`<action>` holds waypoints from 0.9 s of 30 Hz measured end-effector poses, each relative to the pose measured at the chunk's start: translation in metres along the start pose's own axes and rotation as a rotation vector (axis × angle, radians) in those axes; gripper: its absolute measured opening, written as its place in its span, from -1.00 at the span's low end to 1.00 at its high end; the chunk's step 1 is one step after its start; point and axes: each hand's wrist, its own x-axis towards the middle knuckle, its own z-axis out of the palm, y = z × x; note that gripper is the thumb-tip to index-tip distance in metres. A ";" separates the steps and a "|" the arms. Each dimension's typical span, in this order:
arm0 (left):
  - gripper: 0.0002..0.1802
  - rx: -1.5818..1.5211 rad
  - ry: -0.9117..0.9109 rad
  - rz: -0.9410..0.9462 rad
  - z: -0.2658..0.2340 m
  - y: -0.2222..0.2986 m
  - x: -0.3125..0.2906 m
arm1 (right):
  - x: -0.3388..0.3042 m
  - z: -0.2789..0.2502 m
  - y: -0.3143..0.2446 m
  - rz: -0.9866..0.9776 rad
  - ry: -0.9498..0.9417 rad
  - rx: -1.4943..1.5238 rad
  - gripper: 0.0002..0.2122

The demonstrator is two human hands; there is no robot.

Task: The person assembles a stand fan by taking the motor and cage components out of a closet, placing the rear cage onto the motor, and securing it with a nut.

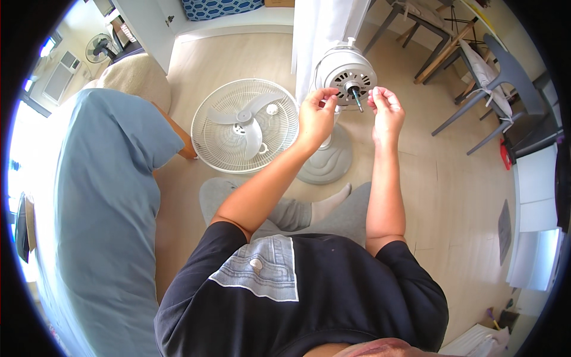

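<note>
In front of me stands a white pedestal fan without its blades, its motor housing (346, 66) turned my way. A thin metal shaft (357, 100) sticks out from the middle of its slotted face. My left hand (317, 118) is at the left edge of that face, fingers curled, thumb and forefinger close together. On the other side of the shaft, my right hand (386, 113) is raised and its fingertips are pinched. Anything between the fingers of either hand is too small or hidden to make out. The round grey fan base (328, 162) rests on the floor below.
Left of the stand, a white fan grille (205, 152) lies on the floor with a three-bladed fan blade (253, 138) and small white parts in it. A bed with a blue cover (107, 214) is at my left. Grey chairs (514, 80) stand at the right.
</note>
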 end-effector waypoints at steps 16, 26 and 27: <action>-0.69 0.950 -0.120 0.431 0.010 0.053 0.017 | -0.008 -0.016 -0.027 -0.079 0.083 0.050 -0.87; -0.75 0.687 -0.071 0.230 0.022 0.040 0.031 | 0.008 -0.224 0.062 -0.376 0.605 -1.195 -0.78; -0.77 0.583 -0.066 0.207 0.024 0.037 0.028 | 0.004 -0.236 0.057 -0.368 0.742 -1.288 -0.77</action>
